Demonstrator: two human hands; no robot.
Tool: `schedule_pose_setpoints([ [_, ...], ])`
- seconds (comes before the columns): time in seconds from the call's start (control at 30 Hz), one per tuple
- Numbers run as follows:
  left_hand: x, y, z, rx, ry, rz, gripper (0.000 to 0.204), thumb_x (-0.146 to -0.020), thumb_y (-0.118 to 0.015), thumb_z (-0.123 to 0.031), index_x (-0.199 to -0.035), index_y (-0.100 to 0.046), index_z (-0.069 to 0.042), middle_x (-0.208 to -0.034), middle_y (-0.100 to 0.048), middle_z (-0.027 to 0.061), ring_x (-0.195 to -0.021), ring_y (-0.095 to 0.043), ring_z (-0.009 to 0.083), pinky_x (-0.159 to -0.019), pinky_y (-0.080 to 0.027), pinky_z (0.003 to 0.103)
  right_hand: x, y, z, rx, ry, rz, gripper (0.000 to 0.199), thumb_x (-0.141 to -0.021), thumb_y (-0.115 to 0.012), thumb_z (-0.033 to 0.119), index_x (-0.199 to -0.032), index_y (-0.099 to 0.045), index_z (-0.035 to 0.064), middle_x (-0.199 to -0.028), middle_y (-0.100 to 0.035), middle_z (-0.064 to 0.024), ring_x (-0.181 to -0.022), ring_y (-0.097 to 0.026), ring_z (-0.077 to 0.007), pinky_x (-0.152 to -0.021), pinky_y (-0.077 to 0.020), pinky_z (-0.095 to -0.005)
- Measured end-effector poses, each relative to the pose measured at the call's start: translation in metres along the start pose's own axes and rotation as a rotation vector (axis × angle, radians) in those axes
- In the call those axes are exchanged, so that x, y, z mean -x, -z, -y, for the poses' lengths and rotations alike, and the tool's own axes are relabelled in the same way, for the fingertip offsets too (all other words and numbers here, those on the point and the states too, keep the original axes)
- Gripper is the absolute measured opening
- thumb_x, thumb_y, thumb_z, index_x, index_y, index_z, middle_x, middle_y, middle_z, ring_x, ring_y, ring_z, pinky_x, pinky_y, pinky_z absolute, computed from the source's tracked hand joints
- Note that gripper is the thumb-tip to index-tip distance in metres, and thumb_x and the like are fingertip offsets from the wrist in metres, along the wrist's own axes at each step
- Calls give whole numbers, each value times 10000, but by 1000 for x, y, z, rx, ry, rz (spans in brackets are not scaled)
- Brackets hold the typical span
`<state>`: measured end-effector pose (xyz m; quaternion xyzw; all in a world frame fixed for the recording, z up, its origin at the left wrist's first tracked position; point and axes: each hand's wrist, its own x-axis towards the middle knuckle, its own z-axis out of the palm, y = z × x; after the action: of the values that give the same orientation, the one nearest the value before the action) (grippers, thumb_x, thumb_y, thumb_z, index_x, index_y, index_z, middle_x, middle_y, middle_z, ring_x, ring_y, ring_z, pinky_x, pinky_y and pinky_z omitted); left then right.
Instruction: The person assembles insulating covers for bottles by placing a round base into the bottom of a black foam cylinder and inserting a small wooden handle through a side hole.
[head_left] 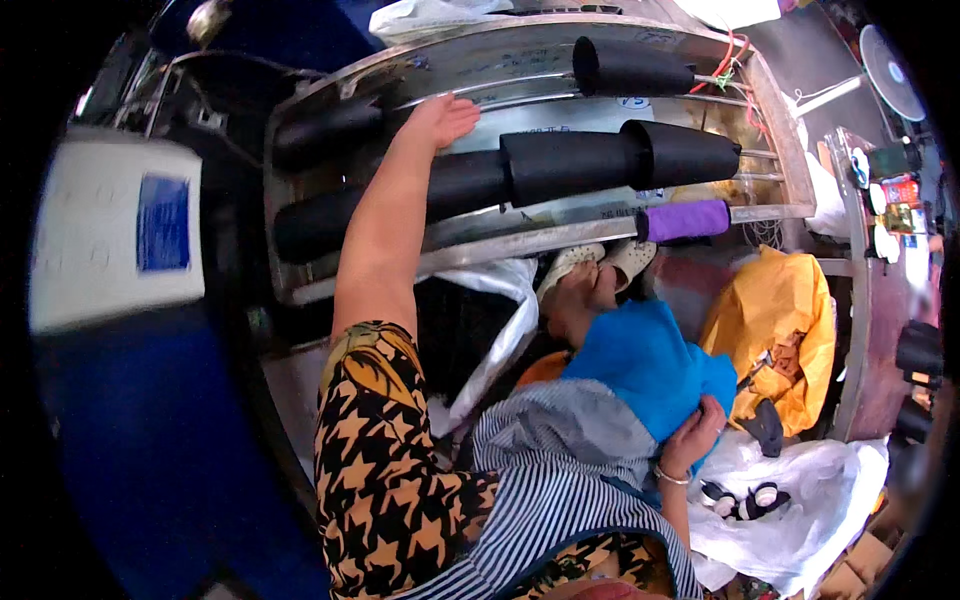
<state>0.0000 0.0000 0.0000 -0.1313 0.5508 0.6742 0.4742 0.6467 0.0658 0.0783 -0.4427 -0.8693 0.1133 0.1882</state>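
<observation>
My left hand (443, 120) reaches far over the metal frame, its fingers stretched out beside a bare shiny rod (525, 96); nothing is in it. Black sleeve-like tubes sit on the frame's rods: a long row (570, 165) just beyond my forearm's right side, one tube (630, 70) at the far right, and another (330, 133) at the left. My right hand (697, 435) rests low against the blue cloth (640, 350) over my lap. Its fingers are bent and partly hidden, so whether they grip the cloth cannot be made out.
A purple roll (684, 221) wraps the frame's near bar (560, 237). To my right stand a yellow bag (775, 330) and a white plastic bag (800, 500) with small black and white pieces. A white box-like panel (110, 230) is at the left, a cluttered table (865, 330) at the right.
</observation>
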Motion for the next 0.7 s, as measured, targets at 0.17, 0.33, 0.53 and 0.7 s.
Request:
schedule_pose_setpoints([
  [0.17,-89,26,-1,-406,177,-225,372,-1013,-378,-236,-1099,-583,62,-1094,-645,208,-1006,-625,286,-823,-522,389,-22,-9,-2,-8,-33,14,187,-912,-446,39,-1031,-571,-35,-1048,-585,-224,-961,-531,-402,-848,-414,-466],
  [0.33,-107,-4,40,-255,235,-20,327,-986,-413,-198,-995,-633,44,-996,-681,176,-701,-634,196,-531,-443,253,-30,-11,5,53,-68,49,188,-905,-446,64,-1014,-563,-35,-1017,-594,-221,-930,-542,-397,-832,-417,-455],
  [0.53,-29,-37,20,216,113,547,255,-984,-488,-174,-1038,-612,43,-1071,-665,171,-1015,-648,283,-889,-560,384,-33,-12,3,36,-13,45,169,-874,-455,39,-987,-563,-26,-994,-599,-212,-914,-550,-385,-840,-414,-445],
  [0.7,92,-82,86,520,336,686,346,-985,-465,-194,-1181,-573,70,-1244,-595,211,-1177,-573,320,-1006,-488,411,-21,-13,-6,30,-52,-33,154,-869,-453,0,-972,-564,-27,-997,-601,-206,-907,-551,-371,-837,-419,-431],
])
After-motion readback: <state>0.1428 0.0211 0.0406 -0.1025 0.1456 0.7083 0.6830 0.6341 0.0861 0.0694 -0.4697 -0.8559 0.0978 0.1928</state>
